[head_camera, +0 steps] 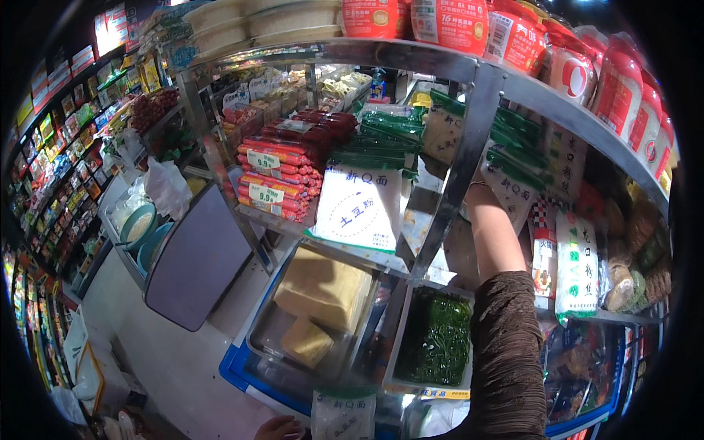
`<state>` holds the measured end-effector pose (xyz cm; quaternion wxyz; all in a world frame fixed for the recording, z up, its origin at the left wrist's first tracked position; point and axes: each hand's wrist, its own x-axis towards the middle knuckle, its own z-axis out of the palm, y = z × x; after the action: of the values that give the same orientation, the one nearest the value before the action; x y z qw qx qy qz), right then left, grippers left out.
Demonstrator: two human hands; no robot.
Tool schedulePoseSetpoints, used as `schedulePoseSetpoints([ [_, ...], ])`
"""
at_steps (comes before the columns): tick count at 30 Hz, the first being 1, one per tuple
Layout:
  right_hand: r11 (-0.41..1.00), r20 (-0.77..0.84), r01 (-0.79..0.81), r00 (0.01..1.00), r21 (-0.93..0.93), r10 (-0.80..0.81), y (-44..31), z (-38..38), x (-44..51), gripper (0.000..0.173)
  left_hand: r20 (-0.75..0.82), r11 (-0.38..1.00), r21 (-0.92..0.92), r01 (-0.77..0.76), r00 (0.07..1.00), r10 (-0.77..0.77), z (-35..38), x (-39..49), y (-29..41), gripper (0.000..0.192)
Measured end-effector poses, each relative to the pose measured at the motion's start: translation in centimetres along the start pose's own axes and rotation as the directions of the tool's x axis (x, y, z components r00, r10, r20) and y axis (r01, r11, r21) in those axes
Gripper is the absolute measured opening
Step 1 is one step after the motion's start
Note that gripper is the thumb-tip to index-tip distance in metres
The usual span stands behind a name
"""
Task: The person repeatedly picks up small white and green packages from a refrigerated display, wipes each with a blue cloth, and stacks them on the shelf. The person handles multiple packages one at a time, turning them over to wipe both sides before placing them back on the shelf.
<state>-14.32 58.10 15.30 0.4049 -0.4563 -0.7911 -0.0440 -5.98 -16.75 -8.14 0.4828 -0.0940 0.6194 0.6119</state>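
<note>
My right arm, in a brown ribbed sleeve, reaches into a metal-framed shelf. The wrist of my right hand (479,193) shows beside the upright metal post (459,181); the fingers are hidden there, near white-and-green noodle packets (509,181). My left hand (278,428) is partly in view at the bottom edge, just left of another noodle packet (344,413); whether they touch is unclear. A larger stack of such packets (357,206) lies left of the post, beside bundled red-wrapped sausages (272,190).
Below the shelf are a steel tray (269,352) with yellowish blocks (324,286) and a white tub (390,379) of green strands (440,341). Red jars (451,25) line the top shelf. A purple-grey panel (198,264) and blue bowls (137,223) stand left.
</note>
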Motion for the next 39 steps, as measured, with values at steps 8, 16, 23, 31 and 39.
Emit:
schedulePoseSetpoints([
  [8, 0.981, 0.329, 0.184, 0.932, -0.064, -0.154, 1.1, -5.9, -9.5, 0.045, 0.29, 0.96, 0.271, -0.069, 0.957, -0.013, 0.2, 2.8, -1.4, 0.029],
  [16, 0.779, 0.224, 0.416, 0.798, 0.468, -0.56, -2.7, -25.6, -37.0, 0.015, 0.381, 0.67, 0.513, -0.536, 0.842, 0.382, 0.3, 8.9, -4.5, 0.049],
  [23, 0.924, 0.897, -0.37, 0.434, 0.092, 0.085, -4.4, -22.2, -61.4, 0.061, 0.221, 0.839, 0.478, -0.26, 0.96, 0.172, 1.2, 12.0, -4.3, 0.058],
  [31, 0.35, 0.903, -0.937, 0.156, 0.007, 0.4, -2.9, -19.4, -66.7, 0.025, 0.417, 0.904, 0.383, -0.191, 0.909, 0.015, 3.4, 9.4, -0.9, 0.023],
  [39, -0.107, 0.918, -0.957, 0.221, 0.27, 0.33, -3.6, -25.6, -65.2, 0.011, 0.551, 0.991, 0.11, -0.072, 0.834, -0.001, 2.4, 5.9, 0.4, 0.02],
])
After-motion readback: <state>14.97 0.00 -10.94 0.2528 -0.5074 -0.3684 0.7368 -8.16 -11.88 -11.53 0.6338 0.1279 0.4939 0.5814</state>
